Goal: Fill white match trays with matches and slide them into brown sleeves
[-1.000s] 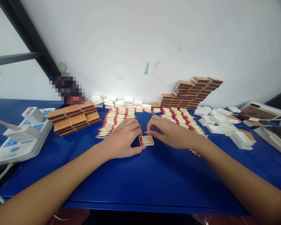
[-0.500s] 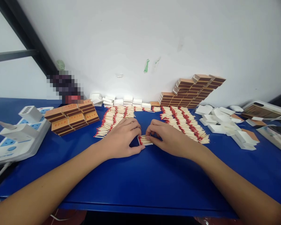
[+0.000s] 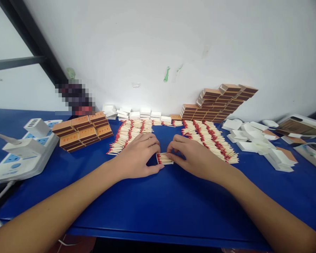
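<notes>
Worn on the head, pointing forward and down over the blue worktop (image 3: 152, 207). Looks along the left forearm (image 3: 63, 211) and the right forearm (image 3: 263, 212) from behind and above, from the lower corners in toward the middle. Places the left-hand fingers (image 3: 149, 141) and the right-hand fingers (image 3: 177, 145) just below centre, near enough to tell single matches (image 3: 207, 137) apart. Reaches on to the pale wall (image 3: 147, 42), filling most of the upper half. Spreads wide, from the power strip (image 3: 39, 161) at left to the white trays (image 3: 249, 135) at right. Catches a little floor (image 3: 81, 246) below the worktop's near edge.
</notes>
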